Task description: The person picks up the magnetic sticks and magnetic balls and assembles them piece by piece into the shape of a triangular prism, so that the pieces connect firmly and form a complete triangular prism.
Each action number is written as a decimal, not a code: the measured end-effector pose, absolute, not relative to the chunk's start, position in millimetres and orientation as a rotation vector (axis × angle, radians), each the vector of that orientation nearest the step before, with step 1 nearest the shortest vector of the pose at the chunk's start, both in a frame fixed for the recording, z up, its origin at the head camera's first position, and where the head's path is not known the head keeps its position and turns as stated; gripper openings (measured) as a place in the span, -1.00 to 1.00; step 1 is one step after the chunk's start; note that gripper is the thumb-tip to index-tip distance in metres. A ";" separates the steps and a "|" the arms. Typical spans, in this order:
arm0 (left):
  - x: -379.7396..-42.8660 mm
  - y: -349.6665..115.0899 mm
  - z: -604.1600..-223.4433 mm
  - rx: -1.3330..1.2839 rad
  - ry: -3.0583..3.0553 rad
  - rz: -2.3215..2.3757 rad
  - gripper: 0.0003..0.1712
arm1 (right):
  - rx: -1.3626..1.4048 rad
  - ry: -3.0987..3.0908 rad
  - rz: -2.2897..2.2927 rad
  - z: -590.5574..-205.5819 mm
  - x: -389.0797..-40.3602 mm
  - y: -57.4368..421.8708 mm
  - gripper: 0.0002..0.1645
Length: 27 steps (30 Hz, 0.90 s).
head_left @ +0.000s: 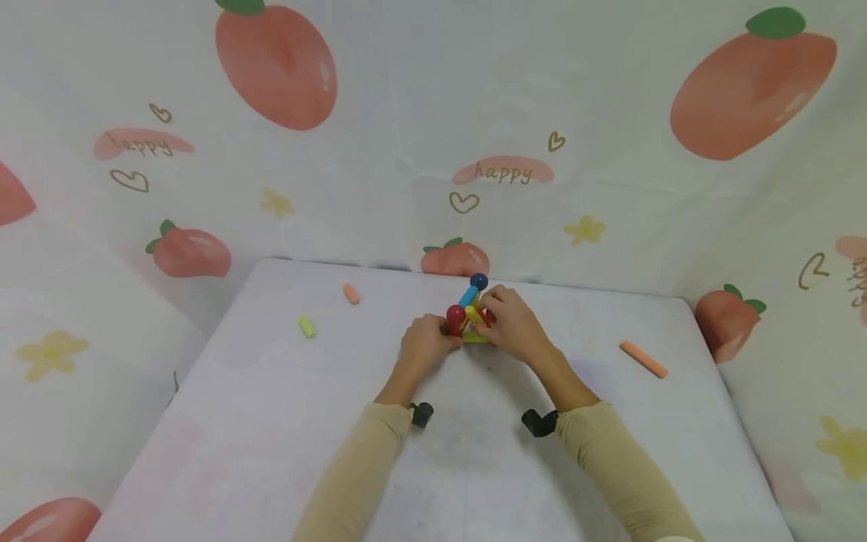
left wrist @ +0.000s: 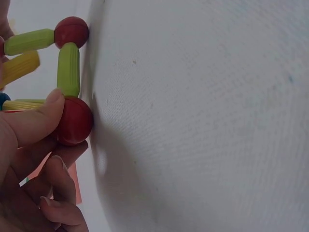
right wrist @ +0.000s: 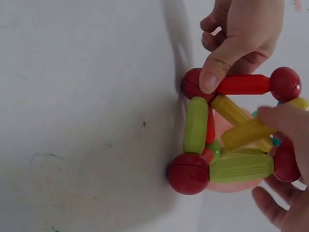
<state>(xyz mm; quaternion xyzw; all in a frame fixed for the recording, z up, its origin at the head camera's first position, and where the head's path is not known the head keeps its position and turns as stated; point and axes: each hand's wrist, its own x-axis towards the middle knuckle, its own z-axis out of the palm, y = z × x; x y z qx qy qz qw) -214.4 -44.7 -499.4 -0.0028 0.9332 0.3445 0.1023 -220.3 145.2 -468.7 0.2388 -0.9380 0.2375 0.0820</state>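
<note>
Lime green colours a short rod (head_left: 307,327) lying on the left of the white table (head_left: 271,452); slightly right and farther back lies a short orange rod (head_left: 350,293). Near the middle of the far edge, the left hand (head_left: 424,346) pinches a glossy red ball (left wrist: 76,121), the near left corner of a frame of coloured rods and balls (right wrist: 241,167). On the frame's right, the right hand (head_left: 512,324) grips a ribbed yellow rod (right wrist: 248,131) between thumb and finger, slanting. Farther right lies a longer orange rod (head_left: 643,359).
</note>
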 end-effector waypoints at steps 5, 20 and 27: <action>-214.8 -45.0 -498.8 -0.024 2.736 1.026 -0.61 | 0.684 -2.843 0.535 -469.6 -220.6 143.8 -0.67; -213.2 -44.7 -499.2 -0.032 2.740 1.042 -0.62 | 0.611 -2.968 0.299 -467.5 -219.0 128.7 -0.69; -213.2 -43.7 -497.9 -0.073 2.729 1.036 -0.61 | 0.611 -3.087 0.369 -460.8 -223.3 128.0 -0.69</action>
